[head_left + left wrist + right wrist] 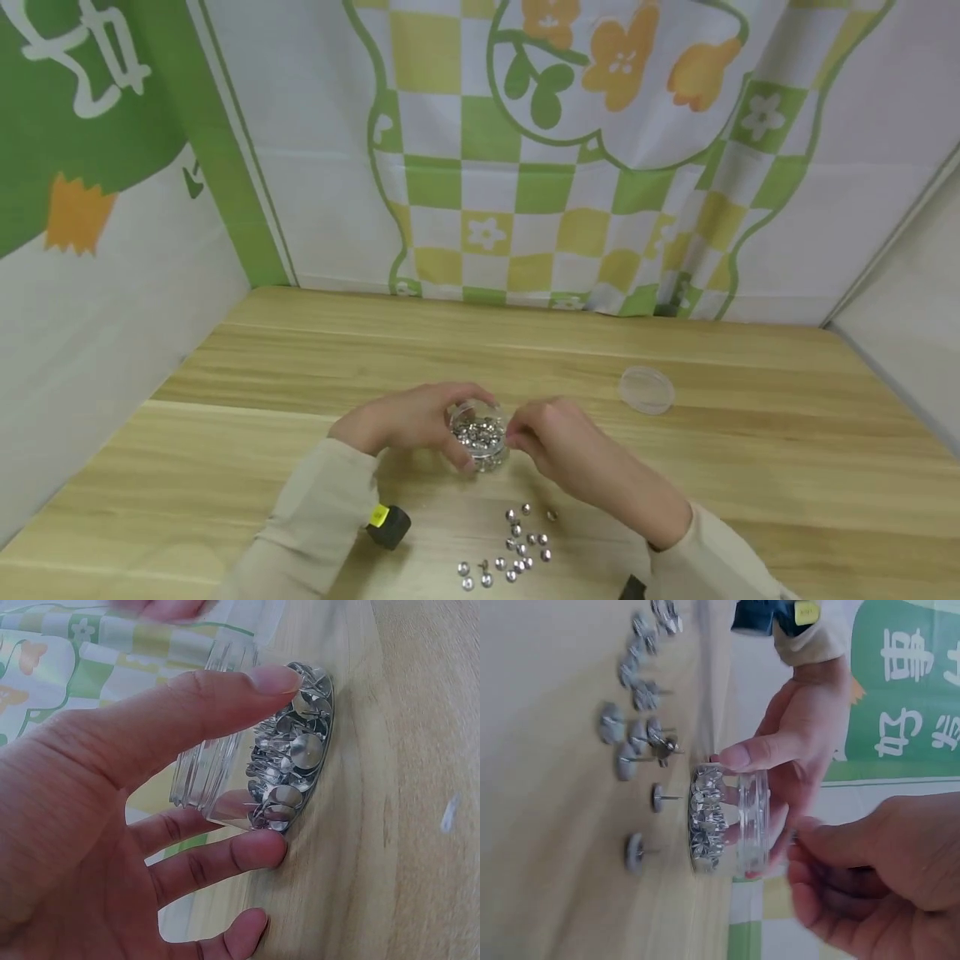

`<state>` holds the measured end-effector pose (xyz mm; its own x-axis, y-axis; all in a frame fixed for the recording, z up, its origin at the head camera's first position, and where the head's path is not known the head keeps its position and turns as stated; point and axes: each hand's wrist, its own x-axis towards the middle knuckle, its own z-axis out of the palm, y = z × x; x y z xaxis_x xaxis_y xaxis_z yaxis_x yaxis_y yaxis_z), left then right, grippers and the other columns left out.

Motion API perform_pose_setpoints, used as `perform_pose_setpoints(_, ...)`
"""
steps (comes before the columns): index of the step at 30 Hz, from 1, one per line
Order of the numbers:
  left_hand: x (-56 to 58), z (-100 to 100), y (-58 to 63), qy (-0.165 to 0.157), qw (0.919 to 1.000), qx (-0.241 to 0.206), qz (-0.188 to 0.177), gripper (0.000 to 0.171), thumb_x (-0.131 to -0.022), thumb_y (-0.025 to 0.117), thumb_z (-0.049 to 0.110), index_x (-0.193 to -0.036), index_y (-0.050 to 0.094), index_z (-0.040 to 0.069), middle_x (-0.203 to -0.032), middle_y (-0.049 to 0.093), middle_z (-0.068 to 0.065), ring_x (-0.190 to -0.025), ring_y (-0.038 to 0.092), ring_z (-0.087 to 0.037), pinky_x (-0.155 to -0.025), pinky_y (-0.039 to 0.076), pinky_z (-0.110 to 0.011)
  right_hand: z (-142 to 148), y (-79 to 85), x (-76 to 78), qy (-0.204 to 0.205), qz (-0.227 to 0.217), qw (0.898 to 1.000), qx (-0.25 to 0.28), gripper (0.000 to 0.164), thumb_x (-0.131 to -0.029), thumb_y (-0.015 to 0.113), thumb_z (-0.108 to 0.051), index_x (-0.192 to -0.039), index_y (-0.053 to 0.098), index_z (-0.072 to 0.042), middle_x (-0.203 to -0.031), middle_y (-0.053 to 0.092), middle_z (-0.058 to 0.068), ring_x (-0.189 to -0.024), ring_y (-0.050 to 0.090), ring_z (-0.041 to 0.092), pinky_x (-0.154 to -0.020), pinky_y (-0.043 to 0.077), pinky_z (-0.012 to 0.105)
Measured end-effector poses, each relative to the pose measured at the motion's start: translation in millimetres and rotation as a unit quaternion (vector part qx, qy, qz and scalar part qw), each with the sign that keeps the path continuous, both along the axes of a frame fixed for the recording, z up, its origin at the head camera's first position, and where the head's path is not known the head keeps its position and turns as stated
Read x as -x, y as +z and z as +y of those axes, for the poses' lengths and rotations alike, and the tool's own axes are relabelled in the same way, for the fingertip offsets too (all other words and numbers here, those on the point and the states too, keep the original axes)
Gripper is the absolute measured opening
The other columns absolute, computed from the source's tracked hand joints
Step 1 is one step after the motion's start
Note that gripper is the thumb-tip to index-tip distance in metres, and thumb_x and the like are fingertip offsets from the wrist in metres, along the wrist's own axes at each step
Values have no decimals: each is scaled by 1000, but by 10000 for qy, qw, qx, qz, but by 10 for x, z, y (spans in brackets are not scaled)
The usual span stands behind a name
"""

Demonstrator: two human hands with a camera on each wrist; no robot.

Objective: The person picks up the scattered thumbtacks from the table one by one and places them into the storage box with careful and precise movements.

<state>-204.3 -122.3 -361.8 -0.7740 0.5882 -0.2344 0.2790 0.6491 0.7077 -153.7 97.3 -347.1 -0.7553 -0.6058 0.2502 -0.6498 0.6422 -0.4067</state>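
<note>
A round clear plastic jar (480, 458) stands on the wooden table, its lower part filled with silver thumbtacks (707, 817). My left hand (420, 421) holds it from the left, thumb on the near side and fingers round the far side. Above the jar's open mouth, at its right rim, is my right hand (558, 446) with thumb and fingertips pinched together. A tiny greyish bit of a thumbtack (793, 835) shows at those fingertips, mostly hidden and blurred. Several loose thumbtacks (521, 550) lie on the table in front of the jar, some with pins up.
A clear round lid (647, 390) lies flat on the table, behind and right of the jar. Printed cloth (487, 183) hangs along the table's back edge, and a green and white cloth (112, 208) closes off the left side.
</note>
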Motion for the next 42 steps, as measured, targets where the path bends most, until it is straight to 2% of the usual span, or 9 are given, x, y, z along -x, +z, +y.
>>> perform_pose_setpoints(6,10,51,-16,-103,9999,-36,-42,72,-63,89,26,-126,55,37,-129,58,4,-119,53,-20,-105,40,-48,-173,-53,196,-80,487,9983,305,5,-86,67,-1,-85,71,0,-78,71,6,-71,66,13,-65,53,16)
perform_pose_setpoints(12,4,70,4,-41,9999,-43,-139,72,-63,88,24,-126,55,36,-131,58,4,-120,53,-21,-106,40,-50,-192,-92,249,-77,664,9968,439,4,-84,69,0,-85,72,2,-77,70,7,-69,66,14,-64,54,17)
perform_pose_setpoints(16,1,53,19,7,10000,-6,-55,76,-63,89,24,-129,54,36,-128,59,2,-117,54,-20,-104,40,-49,-122,-63,177,-65,583,9977,342,6,-85,68,-2,-88,73,1,-79,70,6,-71,65,13,-65,54,17)
perform_pose_setpoints(20,-3,43,28,32,10000,56,39,77,-62,90,25,-130,54,35,-127,59,0,-117,54,-21,-105,40,-49,52,-43,10,35,121,9999,-29,7,-86,68,-5,-90,73,-4,-82,70,2,-73,63,7,-68,53,17)
perform_pose_setpoints(25,-8,42,32,67,10000,19,11,79,-62,90,24,-131,54,34,-133,57,-2,-125,51,-24,-109,36,-53,310,-87,-209,363,-341,9966,-649,5,-85,71,-12,-82,73,-14,-76,67,-10,-68,54,-4,-63,49,15)
perform_pose_setpoints(28,-11,33,33,51,10000,-2,-7,79,-62,90,24,-132,54,33,-135,56,-3,-125,50,-26,-109,36,-54,393,-122,-291,454,-593,9945,-732,7,-86,72,-15,-79,71,-18,-73,63,-15,-66,50,-7,-61,47,14)
perform_pose_setpoints(32,-20,10,39,100,9999,11,-63,79,-62,90,23,-131,54,34,-133,56,-1,-124,51,-25,-108,36,-53,406,-169,-321,536,-583,9941,-744,11,-84,72,-10,-76,69,-17,-71,62,-15,-65,48,-7,-61,47,13)
perform_pose_setpoints(37,-24,-2,33,84,10000,-9,-47,76,-62,90,23,-129,55,35,-133,56,-1,-124,51,-24,-108,37,-52,363,-163,-303,536,-262,9955,-734,14,-83,71,-4,-74,68,-15,-70,62,-13,-66,50,-5,-61,47,13)
perform_pose_setpoints(42,-6,11,10,-7,10000,-82,-55,76,-63,89,23,-129,55,34,-132,57,-2,-122,52,-24,-107,37,-53,234,-84,-167,299,268,9991,-115,6,-85,69,-4,-84,71,-10,-79,68,-4,-73,60,1,-66,52,15)
